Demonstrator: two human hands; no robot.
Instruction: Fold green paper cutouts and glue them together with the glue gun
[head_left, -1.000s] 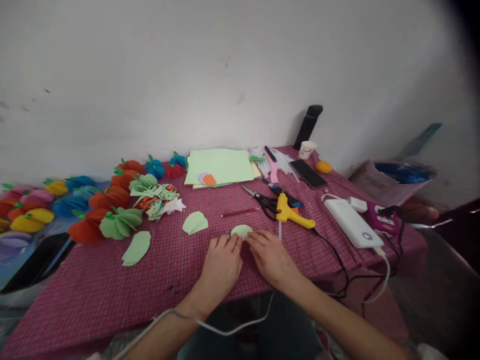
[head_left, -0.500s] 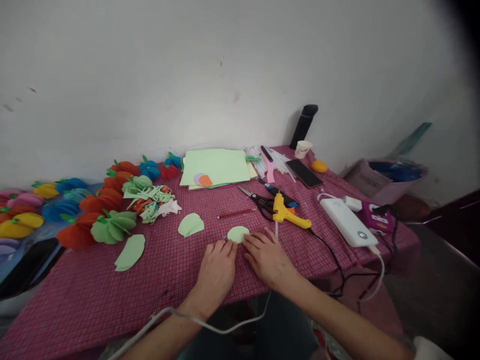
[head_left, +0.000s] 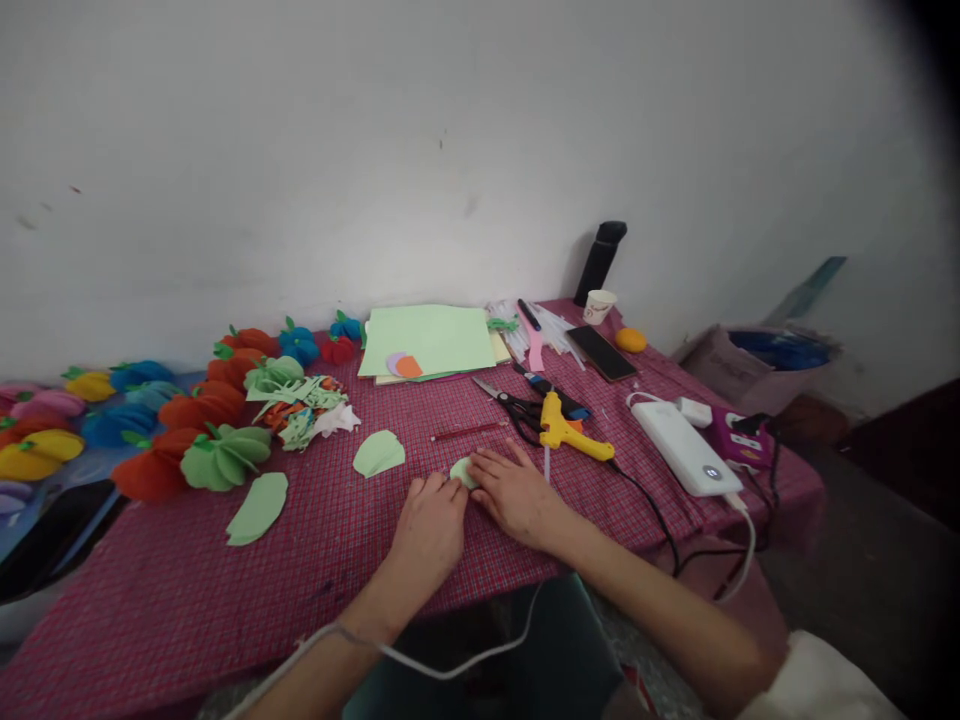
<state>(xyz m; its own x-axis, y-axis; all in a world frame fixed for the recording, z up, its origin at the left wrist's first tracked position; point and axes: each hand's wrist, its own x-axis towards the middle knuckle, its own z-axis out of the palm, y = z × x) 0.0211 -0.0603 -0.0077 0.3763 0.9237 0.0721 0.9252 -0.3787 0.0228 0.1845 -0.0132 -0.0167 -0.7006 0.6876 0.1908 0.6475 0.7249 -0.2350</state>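
Observation:
A small light-green paper circle (head_left: pixel 463 472) lies on the table between my hands, partly covered by fingers. My left hand (head_left: pixel 429 525) has its fingertips curled on the circle's near left edge. From the right, my right hand (head_left: pixel 517 492) reaches over the paper with its fingers bent down on it. The exact pinch of the fingertips is hidden. To the left rest a folded green paper piece (head_left: pixel 379 453) and another green folded piece (head_left: pixel 259 508). A dark red pencil (head_left: pixel 469 431) is just beyond my hands.
A yellow glue gun (head_left: pixel 570 430), scissors (head_left: pixel 517 405) and a white power bank (head_left: pixel 686 447) are at right. Green paper sheets (head_left: pixel 427 338) lie by the wall. Paper pumpkins (head_left: pixel 225 455) and paper scraps (head_left: pixel 300 408) crowd the left. A white cable (head_left: pixel 442 672) crosses my left forearm.
My right hand has slid left over the paper circle, so less of it shows. My left hand stays at its near edge. The view has shifted slightly.

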